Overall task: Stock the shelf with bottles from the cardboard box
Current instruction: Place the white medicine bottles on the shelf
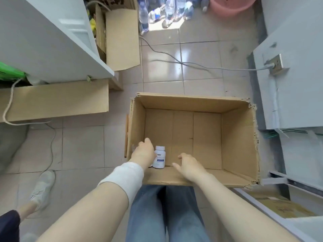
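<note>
An open cardboard box (239,137) stands on the tiled floor in front of my legs. One white bottle (159,157) with a white cap and a blue label stands upright in its near-left corner. My left hand (143,151) reaches down into that corner, right beside the bottle and touching its left side. Its fingers point down and are hidden, and a sliver of something white shows under the wrist. My right hand (188,165) hovers over the near wall of the box, fingers spread, a little to the right of the bottle and apart from it.
A white shelf unit (52,41) rises at the left over flat cardboard (56,100). White cabinets (297,84) stand at the right. A grey cable (192,64) crosses the floor to a socket. Water bottles (167,11) and a pink basin (230,6) are at the back. Another person's shoe (42,189) is at the left.
</note>
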The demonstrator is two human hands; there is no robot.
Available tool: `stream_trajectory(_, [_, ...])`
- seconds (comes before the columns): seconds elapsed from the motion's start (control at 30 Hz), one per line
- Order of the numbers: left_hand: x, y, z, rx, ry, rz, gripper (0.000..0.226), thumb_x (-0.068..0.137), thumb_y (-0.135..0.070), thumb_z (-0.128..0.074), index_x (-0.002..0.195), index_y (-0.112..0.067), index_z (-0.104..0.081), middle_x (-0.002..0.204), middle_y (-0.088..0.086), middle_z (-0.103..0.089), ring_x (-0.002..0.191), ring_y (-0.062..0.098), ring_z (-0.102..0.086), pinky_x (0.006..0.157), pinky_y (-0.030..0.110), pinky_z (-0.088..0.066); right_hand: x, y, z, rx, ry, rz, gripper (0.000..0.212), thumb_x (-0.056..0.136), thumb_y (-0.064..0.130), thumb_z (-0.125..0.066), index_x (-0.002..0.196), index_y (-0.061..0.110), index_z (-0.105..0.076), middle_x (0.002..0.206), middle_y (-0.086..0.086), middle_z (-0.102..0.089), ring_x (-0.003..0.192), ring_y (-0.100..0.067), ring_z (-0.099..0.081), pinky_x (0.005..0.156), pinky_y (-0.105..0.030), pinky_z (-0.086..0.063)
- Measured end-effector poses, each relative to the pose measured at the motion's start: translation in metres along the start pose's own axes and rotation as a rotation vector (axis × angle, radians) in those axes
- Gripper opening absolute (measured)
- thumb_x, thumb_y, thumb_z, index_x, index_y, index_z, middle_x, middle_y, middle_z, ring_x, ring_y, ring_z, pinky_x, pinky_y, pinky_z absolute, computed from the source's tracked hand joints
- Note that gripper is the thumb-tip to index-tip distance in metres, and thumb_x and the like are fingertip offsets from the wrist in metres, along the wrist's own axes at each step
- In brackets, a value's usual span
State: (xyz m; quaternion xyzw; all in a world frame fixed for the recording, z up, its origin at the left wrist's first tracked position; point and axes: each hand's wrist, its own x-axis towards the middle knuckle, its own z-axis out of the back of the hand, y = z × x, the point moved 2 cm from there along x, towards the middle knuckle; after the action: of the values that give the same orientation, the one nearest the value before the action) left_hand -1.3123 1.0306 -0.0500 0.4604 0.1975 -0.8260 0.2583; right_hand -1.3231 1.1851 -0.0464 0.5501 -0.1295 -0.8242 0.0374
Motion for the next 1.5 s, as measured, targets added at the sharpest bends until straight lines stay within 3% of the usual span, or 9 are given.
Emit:
stream_trajectory(0.13, [0.049, 0.005, -0.021, -0.029, 0.017, 0.129, 0.039, 0.096, -0.016, -0.047, 0.129, -0.002, -0.032, 0.132, 0.019, -0.045, 0.119, 0.034, -0.050, 0.093, 0.039, -0.043, 0.064, 0.001, -0.030, 0.119, 0.139, -0.046, 0.055, 0.092, 0.042, -0.050, 0.132, 0.006, -0.041, 0.133, -0.012, -0.050, 0.124, -0.027, -0.047, 0.093, -0.031, -0.040])
stream_trajectory(0.23, [0.066, 0.005, -0.030, 0.000, 0.017, 0.139, 0.036, 0.098, -0.013, -0.041, 0.131, -0.002, -0.032, 0.133, 0.018, -0.042, 0.120, 0.035, -0.049, 0.094, 0.039, -0.041, 0.089, 0.007, -0.046, 0.231, 0.198, -0.045, 0.035, 0.089, 0.038, -0.056, 0.112, 0.011, -0.054, 0.107, -0.010, -0.059, 0.104, -0.026, -0.057, 0.070, -0.027, -0.040])
stream_trajectory(0.33, [0.075, 0.003, -0.035, 0.069, 0.000, 0.116, 0.035, 0.098, -0.007, -0.036, 0.132, -0.001, -0.031, 0.133, 0.019, -0.038, 0.119, 0.035, -0.050, 0.095, 0.038, -0.041, 0.103, 0.011, -0.055, 0.356, 0.196, -0.074, 0.032, 0.086, 0.036, -0.062, 0.101, 0.009, -0.061, 0.096, -0.009, -0.062, 0.084, -0.021, -0.054, 0.065, -0.025, -0.038])
stream_trajectory(0.47, [0.083, 0.003, -0.042, 0.055, 0.004, 0.085, 0.035, 0.097, -0.010, -0.039, 0.130, -0.001, -0.033, 0.133, 0.020, -0.037, 0.122, 0.033, -0.044, 0.096, 0.037, -0.039, 0.110, 0.004, -0.056, 0.469, 0.184, -0.155, 0.034, 0.080, 0.036, -0.069, 0.100, 0.009, -0.061, 0.092, -0.005, -0.060, 0.082, -0.019, -0.054, 0.051, -0.020, -0.034])
stream_trajectory(0.77, [0.095, 0.008, -0.053, -0.239, 0.081, 0.159, 0.054, 0.089, -0.031, -0.061, 0.130, -0.002, -0.040, 0.135, 0.018, -0.040, 0.123, 0.033, -0.045, 0.100, 0.037, -0.039, 0.112, -0.031, -0.035, 0.456, 0.143, -0.195, 0.043, 0.077, 0.033, -0.073, 0.108, 0.008, -0.059, 0.096, -0.003, -0.059, 0.089, -0.019, -0.056, 0.075, -0.026, -0.040])
stream_trajectory(0.93, [0.079, 0.005, -0.035, -0.355, 0.018, 0.069, 0.049, 0.086, -0.034, -0.065, 0.119, -0.003, -0.047, 0.122, 0.014, -0.056, 0.113, 0.029, -0.054, 0.089, 0.035, -0.045, 0.095, -0.039, -0.017, 0.521, 0.050, -0.167, 0.039, 0.074, 0.031, -0.076, 0.097, 0.015, -0.050, 0.100, -0.002, -0.060, 0.092, -0.018, -0.057, 0.079, -0.027, -0.043])
stream_trajectory(1.13, [0.020, -0.020, 0.015, -0.516, -0.049, -0.156, 0.043, 0.084, -0.036, -0.066, 0.115, -0.008, -0.056, 0.115, 0.006, -0.062, 0.107, 0.022, -0.058, 0.082, 0.028, -0.044, 0.023, -0.047, 0.022, 0.792, -0.072, -0.129, 0.045, 0.074, 0.030, -0.077, 0.106, 0.016, -0.049, 0.102, 0.000, -0.059, 0.096, -0.017, -0.058, 0.085, -0.030, -0.046])
stream_trajectory(1.3, [-0.054, -0.034, 0.056, -0.633, -0.063, -0.388, 0.030, 0.085, -0.042, -0.063, 0.107, -0.022, -0.058, 0.105, -0.005, -0.063, 0.099, 0.014, -0.058, 0.073, 0.024, -0.044, -0.068, -0.048, 0.039, 0.985, -0.248, -0.054, 0.038, 0.077, 0.025, -0.074, 0.108, 0.017, -0.052, 0.101, 0.005, -0.059, 0.096, -0.012, -0.056, 0.090, -0.029, -0.043])
stream_trajectory(1.5, [-0.145, -0.043, 0.071, -0.550, -0.011, -0.664, 0.027, 0.087, -0.044, -0.059, 0.106, -0.026, -0.055, 0.100, -0.010, -0.061, 0.096, 0.010, -0.056, 0.069, 0.019, -0.044, -0.179, -0.041, 0.011, 1.133, -0.478, 0.004, 0.041, 0.077, 0.024, -0.074, 0.111, 0.018, -0.053, 0.102, 0.005, -0.060, 0.100, -0.015, -0.057, 0.095, -0.035, -0.046])
